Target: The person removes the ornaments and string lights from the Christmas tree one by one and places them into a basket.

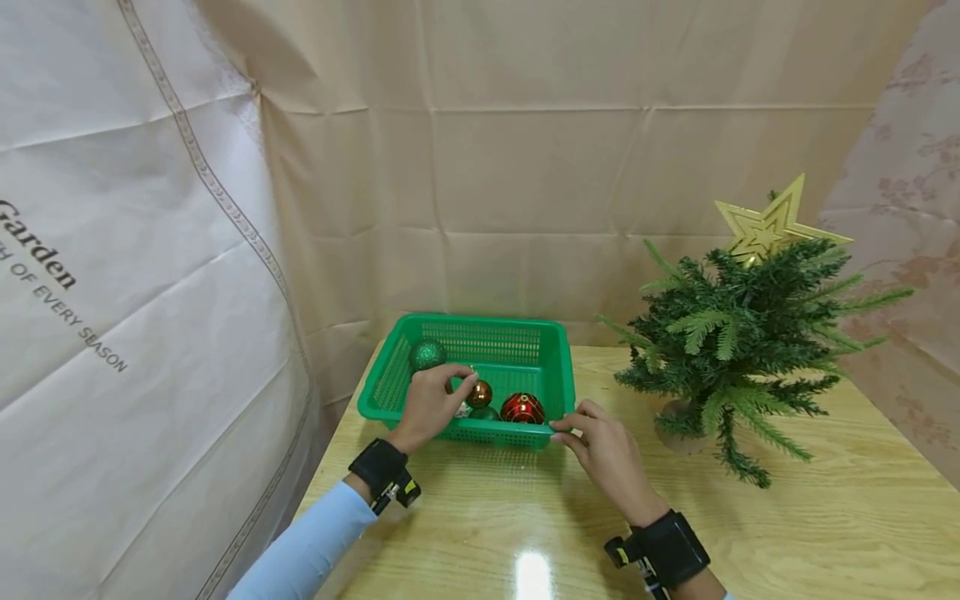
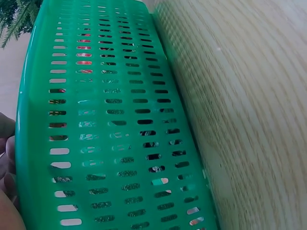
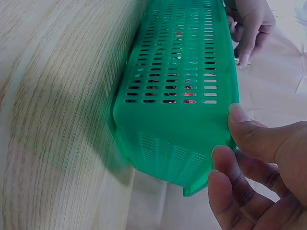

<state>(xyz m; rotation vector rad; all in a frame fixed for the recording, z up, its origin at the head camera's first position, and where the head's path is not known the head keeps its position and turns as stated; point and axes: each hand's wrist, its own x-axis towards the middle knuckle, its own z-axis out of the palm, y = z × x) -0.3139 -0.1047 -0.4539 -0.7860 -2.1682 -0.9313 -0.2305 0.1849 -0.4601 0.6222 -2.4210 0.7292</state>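
A green plastic basket [image 1: 557, 367] with slotted walls sits on the table with Christmas baubles inside. Over its front rim reaches my left hand [image 1: 433, 402], thumb and forefinger pinching the top of a shiny copper bauble [image 1: 480, 394]. My right hand [image 1: 603, 446] grips the basket's front right corner, thumb on the rim and fingers curled beneath it in the right wrist view. A red bauble with gold bands [image 1: 522, 408] lies near that corner. The glittery green bauble [image 1: 427, 354] rests at the back left, and a darker green bauble [image 1: 485, 413] shows partly behind the front wall.
Right of the basket stands a small artificial Christmas tree [image 1: 738, 333] topped by a gold star [image 1: 772, 225]. Its lower branches spread over the wooden table [image 1: 480, 533]. A beige cloth [image 1: 525, 167] hangs behind, and a white printed cloth [image 1: 150, 333] hangs at the left.
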